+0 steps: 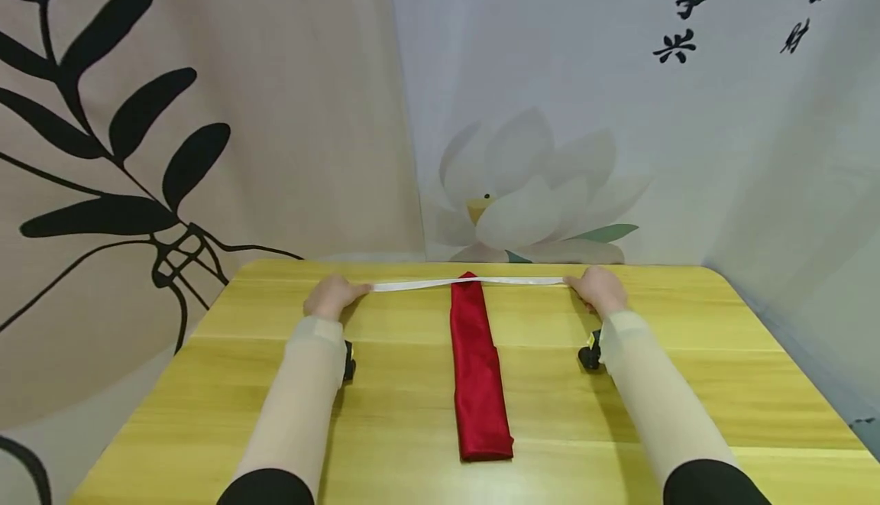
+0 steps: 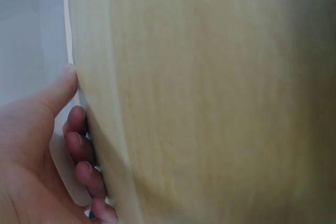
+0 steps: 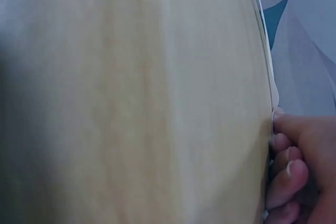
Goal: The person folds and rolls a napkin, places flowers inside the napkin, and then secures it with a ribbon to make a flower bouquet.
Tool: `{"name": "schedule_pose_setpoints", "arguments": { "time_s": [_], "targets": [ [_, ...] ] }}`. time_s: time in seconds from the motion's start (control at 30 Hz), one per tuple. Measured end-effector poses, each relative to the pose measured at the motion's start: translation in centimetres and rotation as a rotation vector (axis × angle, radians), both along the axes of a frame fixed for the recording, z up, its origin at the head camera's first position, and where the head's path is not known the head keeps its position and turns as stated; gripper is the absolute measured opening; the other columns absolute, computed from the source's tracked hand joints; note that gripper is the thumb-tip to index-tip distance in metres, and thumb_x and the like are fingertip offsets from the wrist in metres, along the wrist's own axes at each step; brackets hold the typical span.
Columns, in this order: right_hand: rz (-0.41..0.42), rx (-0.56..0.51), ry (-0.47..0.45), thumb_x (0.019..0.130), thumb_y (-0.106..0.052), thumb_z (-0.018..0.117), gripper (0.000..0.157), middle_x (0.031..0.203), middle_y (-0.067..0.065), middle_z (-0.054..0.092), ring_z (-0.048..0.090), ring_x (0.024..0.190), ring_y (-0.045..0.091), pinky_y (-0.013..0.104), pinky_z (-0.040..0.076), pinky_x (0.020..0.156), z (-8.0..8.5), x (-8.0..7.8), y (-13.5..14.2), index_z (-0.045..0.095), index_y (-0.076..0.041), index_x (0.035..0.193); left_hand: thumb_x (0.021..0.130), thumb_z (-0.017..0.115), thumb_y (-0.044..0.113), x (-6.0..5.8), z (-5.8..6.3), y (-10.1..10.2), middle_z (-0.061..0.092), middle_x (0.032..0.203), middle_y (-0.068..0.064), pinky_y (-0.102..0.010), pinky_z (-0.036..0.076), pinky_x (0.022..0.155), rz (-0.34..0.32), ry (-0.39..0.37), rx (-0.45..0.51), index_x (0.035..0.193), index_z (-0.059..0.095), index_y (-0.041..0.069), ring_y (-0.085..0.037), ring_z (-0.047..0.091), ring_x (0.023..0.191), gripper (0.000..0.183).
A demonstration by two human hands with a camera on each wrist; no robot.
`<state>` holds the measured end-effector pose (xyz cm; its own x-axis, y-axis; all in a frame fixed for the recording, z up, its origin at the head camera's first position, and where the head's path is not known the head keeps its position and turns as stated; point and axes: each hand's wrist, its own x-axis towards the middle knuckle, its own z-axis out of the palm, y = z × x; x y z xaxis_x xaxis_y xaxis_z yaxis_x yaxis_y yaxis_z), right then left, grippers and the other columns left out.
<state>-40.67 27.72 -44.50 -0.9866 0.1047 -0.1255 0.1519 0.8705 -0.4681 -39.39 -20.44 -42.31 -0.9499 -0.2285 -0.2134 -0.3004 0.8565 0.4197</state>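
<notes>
A white ribbon-like strip (image 1: 525,280) is stretched nearly level between the two hands. It crosses over the far end of a long, narrow folded red satiny cloth (image 1: 479,383) that lies lengthwise on the table. My left hand (image 1: 333,296) pinches the strip's left end between thumb and fingers. At the other end, my right hand (image 1: 600,289) pinches it the same way. Both wrist views show the strip edge-on, as a thin pale line (image 2: 68,30) rising from the left thumb and a similar line (image 3: 268,51) above the right thumb.
Beneath everything is a yellow wood-grain table (image 1: 206,413) with rounded far corners. Behind its far edge hang curtains, one with dark leaves (image 1: 103,215), another with a pale lotus (image 1: 536,192) and black characters. Small dark devices (image 1: 590,352) sit at the wrists.
</notes>
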Motion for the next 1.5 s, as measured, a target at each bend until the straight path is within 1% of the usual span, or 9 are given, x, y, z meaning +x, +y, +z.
{"name": "schedule_pose_setpoints", "arguments": {
  "time_s": [0.1,0.2,0.43,0.67,0.87,1.0,1.13,1.3,1.5],
  "targets": [
    [-0.003,-0.002,-0.010,0.097,-0.045,0.052,0.055,0.044,0.004,0.050,0.050,0.039,0.018,0.029,0.036,0.039,0.6,-0.4,0.1,0.054,-0.011,0.053,0.086,0.059,0.064,-0.7,0.5,0.1,0.031,0.058,0.001,-0.029,0.028,0.048,-0.006,-0.004,-0.006,0.061,0.043,0.015,-0.013,0.027,0.052,0.057],
    [-0.014,0.007,-0.017,0.097,-0.046,0.051,0.055,0.044,0.003,0.050,0.050,0.039,0.018,0.028,0.035,0.039,0.6,-0.6,0.1,0.053,-0.012,0.054,0.086,0.059,0.065,-1.1,0.6,0.1,0.033,0.058,0.000,-0.031,0.030,0.048,-0.003,-0.011,-0.012,0.063,0.046,0.014,-0.014,0.028,0.051,0.057],
    [-0.046,0.036,-0.015,0.097,-0.049,0.052,0.056,0.046,0.004,0.053,0.051,0.041,0.018,0.029,0.036,0.040,0.3,-0.9,-0.1,0.060,-0.010,0.057,0.085,0.057,0.068,-1.1,0.4,0.4,0.031,0.056,0.001,-0.028,0.026,0.045,0.029,-0.024,-0.042,0.064,0.044,0.014,-0.012,0.025,0.048,0.059],
    [-0.052,0.036,-0.028,0.098,-0.049,0.049,0.057,0.048,0.004,0.056,0.053,0.043,0.018,0.030,0.038,0.042,0.3,-1.1,0.1,0.064,-0.009,0.059,0.086,0.052,0.070,-1.1,0.4,0.8,0.033,0.054,0.001,-0.027,0.027,0.045,0.028,-0.045,-0.083,0.071,0.055,0.010,-0.011,0.026,0.046,0.062],
    [-0.057,0.046,-0.025,0.098,-0.050,0.048,0.058,0.049,0.004,0.056,0.053,0.044,0.018,0.030,0.038,0.042,0.3,-1.5,0.1,0.063,-0.010,0.059,0.085,0.048,0.074,-1.7,0.4,1.1,0.033,0.053,0.001,-0.028,0.027,0.045,0.049,-0.052,-0.134,0.067,0.056,0.010,-0.011,0.025,0.047,0.067],
    [-0.059,0.055,-0.020,0.098,-0.050,0.048,0.059,0.050,0.005,0.057,0.053,0.043,0.018,0.029,0.037,0.042,0.4,-1.6,0.1,0.063,-0.010,0.058,0.084,0.047,0.075,-2.5,0.3,1.2,0.041,0.059,-0.003,-0.034,0.038,0.050,0.069,-0.058,-0.168,0.079,0.065,0.006,-0.014,0.034,0.051,0.072],
    [-0.062,0.057,-0.032,0.098,-0.051,0.048,0.060,0.050,0.005,0.057,0.053,0.044,0.018,0.030,0.037,0.042,0.4,-1.8,0.1,0.063,-0.010,0.057,0.085,0.046,0.076,-2.8,0.4,1.4,0.051,0.066,-0.009,-0.045,0.047,0.061,0.063,-0.058,-0.200,0.093,0.068,0.001,-0.020,0.045,0.057,0.079],
    [-0.065,0.061,-0.043,0.097,-0.052,0.047,0.061,0.049,0.004,0.056,0.052,0.044,0.018,0.031,0.038,0.043,0.2,-2.1,0.3,0.062,-0.011,0.055,0.085,0.044,0.076,-2.9,0.6,1.6,0.055,0.072,-0.013,-0.050,0.048,0.071,0.047,-0.054,-0.226,0.104,0.067,-0.003,-0.024,0.049,0.064,0.084],
    [-0.062,0.065,-0.047,0.098,-0.052,0.047,0.062,0.048,0.003,0.054,0.052,0.043,0.018,0.030,0.037,0.043,0.3,-2.2,0.2,0.062,-0.010,0.055,0.086,0.043,0.076,-2.9,0.9,1.7,0.059,0.083,-0.019,-0.052,0.048,0.075,0.045,-0.065,-0.240,0.114,0.064,-0.005,-0.029,0.053,0.071,0.088]
  ]
}}
